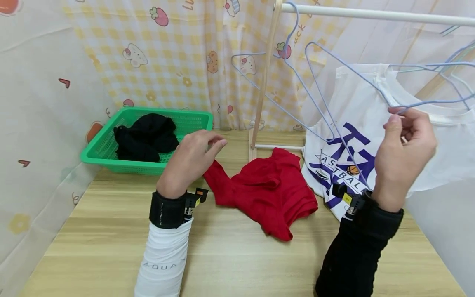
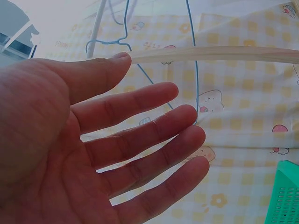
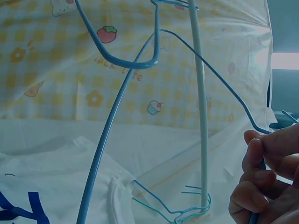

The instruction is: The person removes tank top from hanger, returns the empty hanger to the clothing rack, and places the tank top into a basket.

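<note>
My right hand (image 1: 400, 117) is raised at the right and pinches a blue wire hanger (image 1: 349, 70) in front of a white T-shirt (image 1: 356, 119) with purple lettering that hangs from the rack. The right wrist view shows the fingers (image 3: 259, 179) curled round that hanger's wire (image 3: 100, 154). My left hand (image 1: 213, 144) hovers open just above the left end of a red garment (image 1: 267, 185) crumpled on the wooden table (image 1: 230, 251). In the left wrist view its fingers (image 2: 154, 126) are straight and hold nothing.
A green basket (image 1: 185, 119) with black clothes (image 1: 146, 136) stands at the back left. The rack's white rail (image 1: 371, 14) and wooden post (image 1: 265, 74) rise behind the red garment. Another blue hanger (image 1: 259, 86) hangs on the rail. Patterned curtains close in the back and left.
</note>
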A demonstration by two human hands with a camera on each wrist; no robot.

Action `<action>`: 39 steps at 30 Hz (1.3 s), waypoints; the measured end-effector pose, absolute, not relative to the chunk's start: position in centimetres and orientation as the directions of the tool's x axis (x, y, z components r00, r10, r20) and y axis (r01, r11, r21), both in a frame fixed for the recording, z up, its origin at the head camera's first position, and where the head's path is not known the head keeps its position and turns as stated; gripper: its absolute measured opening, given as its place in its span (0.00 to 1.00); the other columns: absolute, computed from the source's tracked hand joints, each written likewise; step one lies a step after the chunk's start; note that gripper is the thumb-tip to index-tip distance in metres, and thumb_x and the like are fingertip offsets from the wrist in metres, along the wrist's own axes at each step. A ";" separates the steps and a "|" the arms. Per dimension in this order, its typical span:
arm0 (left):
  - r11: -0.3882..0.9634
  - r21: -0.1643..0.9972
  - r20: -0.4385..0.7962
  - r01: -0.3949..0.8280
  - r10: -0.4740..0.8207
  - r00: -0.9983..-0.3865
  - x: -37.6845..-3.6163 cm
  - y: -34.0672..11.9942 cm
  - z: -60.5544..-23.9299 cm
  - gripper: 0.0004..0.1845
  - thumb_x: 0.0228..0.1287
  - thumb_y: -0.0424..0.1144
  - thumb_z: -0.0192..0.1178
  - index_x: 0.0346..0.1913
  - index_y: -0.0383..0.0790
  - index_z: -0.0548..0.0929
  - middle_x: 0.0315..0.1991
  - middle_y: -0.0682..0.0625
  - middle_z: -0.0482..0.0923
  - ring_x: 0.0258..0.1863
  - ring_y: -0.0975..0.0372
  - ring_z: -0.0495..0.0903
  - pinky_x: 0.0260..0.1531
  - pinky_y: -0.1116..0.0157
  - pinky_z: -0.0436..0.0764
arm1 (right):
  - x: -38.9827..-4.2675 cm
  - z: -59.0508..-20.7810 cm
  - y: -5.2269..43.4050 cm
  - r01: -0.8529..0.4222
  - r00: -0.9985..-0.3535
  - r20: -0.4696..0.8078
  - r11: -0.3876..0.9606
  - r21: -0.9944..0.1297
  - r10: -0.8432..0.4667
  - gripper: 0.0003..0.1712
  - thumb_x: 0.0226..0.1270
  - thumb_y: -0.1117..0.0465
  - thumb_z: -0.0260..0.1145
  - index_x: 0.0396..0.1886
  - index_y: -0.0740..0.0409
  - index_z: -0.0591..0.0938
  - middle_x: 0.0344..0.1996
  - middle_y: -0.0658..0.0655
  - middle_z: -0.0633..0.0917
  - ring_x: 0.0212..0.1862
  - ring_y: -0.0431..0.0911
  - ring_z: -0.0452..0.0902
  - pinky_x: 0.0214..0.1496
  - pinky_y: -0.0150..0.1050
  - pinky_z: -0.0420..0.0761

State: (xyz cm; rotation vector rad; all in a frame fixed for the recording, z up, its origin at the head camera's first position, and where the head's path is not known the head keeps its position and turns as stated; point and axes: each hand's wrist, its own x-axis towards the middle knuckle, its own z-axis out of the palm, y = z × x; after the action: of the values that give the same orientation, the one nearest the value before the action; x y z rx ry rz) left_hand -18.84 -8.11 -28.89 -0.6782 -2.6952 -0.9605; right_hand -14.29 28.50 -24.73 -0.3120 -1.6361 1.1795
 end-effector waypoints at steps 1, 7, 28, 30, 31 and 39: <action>0.682 0.549 0.332 0.483 0.353 -0.875 -18.9 -8.1 -28.9 0.16 0.84 0.44 0.61 0.59 0.38 0.90 0.50 0.45 0.88 0.47 0.53 0.82 0.49 0.56 0.83 | -14.6 -24.8 28.4 -0.316 -0.443 0.583 0.490 -0.813 0.681 0.16 0.78 0.68 0.60 0.45 0.50 0.92 0.29 0.39 0.82 0.32 0.34 0.75 0.38 0.27 0.71; 0.687 0.558 0.320 0.467 0.341 -0.884 -19.0 -8.4 -28.9 0.16 0.84 0.43 0.60 0.60 0.38 0.90 0.53 0.44 0.88 0.51 0.53 0.83 0.52 0.54 0.84 | -16.7 -24.5 28.0 -0.187 -0.600 0.606 0.645 -0.741 0.522 0.19 0.81 0.65 0.54 0.56 0.54 0.90 0.31 0.31 0.78 0.33 0.30 0.73 0.38 0.26 0.69; 0.688 0.569 0.293 0.451 0.343 -0.892 -19.0 -8.3 -28.9 0.16 0.84 0.44 0.60 0.61 0.38 0.89 0.53 0.45 0.88 0.51 0.53 0.83 0.51 0.54 0.84 | -24.0 -13.5 27.2 -0.229 -0.908 0.411 0.916 -0.330 -0.079 0.31 0.80 0.69 0.39 0.77 0.68 0.72 0.63 0.74 0.80 0.58 0.63 0.74 0.42 0.34 0.64; 0.689 0.569 0.289 0.448 0.342 -0.894 -19.0 -8.3 -29.0 0.16 0.84 0.44 0.59 0.61 0.38 0.89 0.54 0.44 0.87 0.51 0.53 0.83 0.52 0.54 0.84 | -24.7 -12.8 26.9 -0.230 -0.918 0.383 0.923 -0.310 -0.101 0.32 0.79 0.70 0.38 0.78 0.69 0.70 0.65 0.76 0.79 0.61 0.66 0.73 0.41 0.34 0.65; 0.691 0.568 0.287 0.447 0.343 -0.894 -19.0 -8.2 -29.0 0.17 0.84 0.44 0.59 0.61 0.38 0.89 0.54 0.44 0.87 0.52 0.53 0.83 0.52 0.54 0.84 | -25.0 -12.5 26.8 -0.228 -0.923 0.370 0.926 -0.301 -0.106 0.32 0.79 0.70 0.37 0.79 0.70 0.69 0.66 0.76 0.78 0.61 0.66 0.73 0.40 0.35 0.65; 0.697 0.564 0.279 0.443 0.345 -0.896 -19.0 -7.9 -29.1 0.17 0.85 0.44 0.59 0.62 0.38 0.88 0.53 0.44 0.87 0.49 0.53 0.82 0.50 0.55 0.84 | -27.3 -12.7 25.6 -0.241 -0.940 0.305 0.930 -0.277 -0.153 0.35 0.73 0.74 0.39 0.78 0.72 0.67 0.69 0.76 0.76 0.68 0.66 0.73 0.50 0.41 0.72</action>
State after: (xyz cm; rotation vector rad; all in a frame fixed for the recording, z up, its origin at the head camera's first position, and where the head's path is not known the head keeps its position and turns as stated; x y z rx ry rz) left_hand -19.02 -7.90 -29.10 -0.6434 -2.7527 -0.9734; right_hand -27.32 25.64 -12.71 0.2929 -2.8079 0.4544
